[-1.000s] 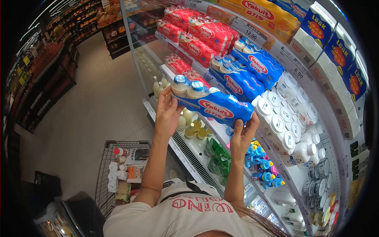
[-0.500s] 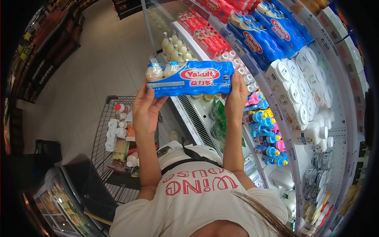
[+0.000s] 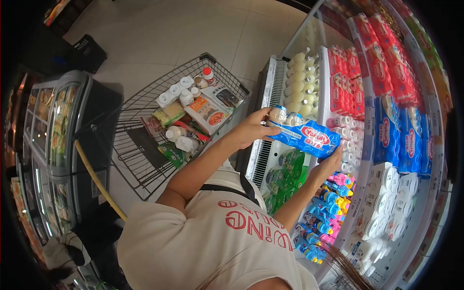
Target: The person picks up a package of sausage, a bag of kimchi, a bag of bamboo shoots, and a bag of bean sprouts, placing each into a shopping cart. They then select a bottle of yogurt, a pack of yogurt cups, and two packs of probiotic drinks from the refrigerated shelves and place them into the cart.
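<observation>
A blue-wrapped pack of Yakult bottles [image 3: 305, 137] is held up in front of the refrigerated shelf, tilted down toward the right. My left hand [image 3: 252, 128] grips its left end, where bottle tops show above the wrapper. At the other end, my right hand [image 3: 329, 163] has its fingers round the lower right corner. Behind the pack stand bottles of pale yellow drink [image 3: 302, 84]. Green-wrapped packs [image 3: 287, 176] lie below it in the chiller.
A wire shopping cart [image 3: 145, 96] stands to the left, with white bottles, a flat box [image 3: 207, 113] and bagged food inside. Red packs [image 3: 382, 67] and more blue packs [image 3: 386, 128] fill the right shelves. A glass-fronted freezer [image 3: 63, 116] is at far left.
My view has turned left, bringing the whole cart into sight. The Yakult pack now appears farther right and lower, tilted instead of nearly level; both hands still hold it.
</observation>
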`<state>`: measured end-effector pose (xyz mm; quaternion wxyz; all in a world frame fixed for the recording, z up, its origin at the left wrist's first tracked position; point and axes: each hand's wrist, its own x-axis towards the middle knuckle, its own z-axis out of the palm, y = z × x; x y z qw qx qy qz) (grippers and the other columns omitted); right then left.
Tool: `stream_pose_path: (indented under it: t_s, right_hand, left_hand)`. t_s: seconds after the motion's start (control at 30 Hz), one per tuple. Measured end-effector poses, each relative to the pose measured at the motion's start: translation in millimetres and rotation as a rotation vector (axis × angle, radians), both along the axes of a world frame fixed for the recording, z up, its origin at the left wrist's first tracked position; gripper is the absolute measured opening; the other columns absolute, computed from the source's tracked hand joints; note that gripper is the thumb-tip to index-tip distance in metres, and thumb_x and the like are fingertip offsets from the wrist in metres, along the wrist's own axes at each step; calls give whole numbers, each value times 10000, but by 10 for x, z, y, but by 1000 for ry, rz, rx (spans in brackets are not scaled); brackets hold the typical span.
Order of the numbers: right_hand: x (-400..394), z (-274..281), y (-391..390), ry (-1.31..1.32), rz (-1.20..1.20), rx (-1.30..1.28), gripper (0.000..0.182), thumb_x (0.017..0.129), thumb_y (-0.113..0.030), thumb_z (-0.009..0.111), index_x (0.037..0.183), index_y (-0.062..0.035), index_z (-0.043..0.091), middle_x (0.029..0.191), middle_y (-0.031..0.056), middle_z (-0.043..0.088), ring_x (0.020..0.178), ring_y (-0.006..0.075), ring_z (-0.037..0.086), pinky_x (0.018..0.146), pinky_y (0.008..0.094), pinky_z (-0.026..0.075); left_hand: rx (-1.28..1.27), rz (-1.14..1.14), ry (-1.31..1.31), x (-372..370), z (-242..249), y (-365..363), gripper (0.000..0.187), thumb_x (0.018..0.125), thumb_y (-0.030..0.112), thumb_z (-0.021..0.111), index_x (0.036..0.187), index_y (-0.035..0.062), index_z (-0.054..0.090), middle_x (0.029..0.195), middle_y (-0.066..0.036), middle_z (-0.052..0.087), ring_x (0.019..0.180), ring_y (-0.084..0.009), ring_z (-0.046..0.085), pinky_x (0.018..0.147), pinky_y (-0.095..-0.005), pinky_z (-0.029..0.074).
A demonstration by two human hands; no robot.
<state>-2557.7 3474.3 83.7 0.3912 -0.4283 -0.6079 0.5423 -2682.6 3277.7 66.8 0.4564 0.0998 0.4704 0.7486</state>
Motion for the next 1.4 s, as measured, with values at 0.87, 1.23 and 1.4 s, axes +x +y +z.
stream_pose_path:
  t_s: [0.87, 1.23, 1.4]
  right_hand:
    - [-2635, -3611, -1847, -754, 1219, -197, 603, 832, -346, 679, 1229, 39, 438, 1057, 128, 570, 879, 179, 587, 695, 333, 512]
    - [-3437, -4297, -2133, -800, 1335, -152, 701, 794, -221, 725, 1316, 87, 373, 1222, 192, 524, 1066, 231, 543, 919, 324, 438]
    - [-3383, -4221, -2208, -800, 1519, -26, 797, 760, -291, 718, 1361, 82, 350, 1319, 252, 479, 1226, 332, 478, 1024, 371, 374]
  left_hand:
    - [-701, 1047, -227, -507, -3124, -2133, 374, 834, 89, 669, 1168, 22, 515, 1015, -62, 607, 891, -150, 563, 810, -301, 448]
    - [-734, 1155, -322, -1003, -4178, -2165, 495, 841, 115, 658, 1276, 12, 444, 1156, -124, 574, 1004, -208, 555, 889, -336, 435]
    - [-788, 1088, -340, -1125, -4222, -2304, 528, 837, 108, 656, 1302, 18, 424, 1185, -141, 559, 1044, -222, 544, 914, -331, 424]
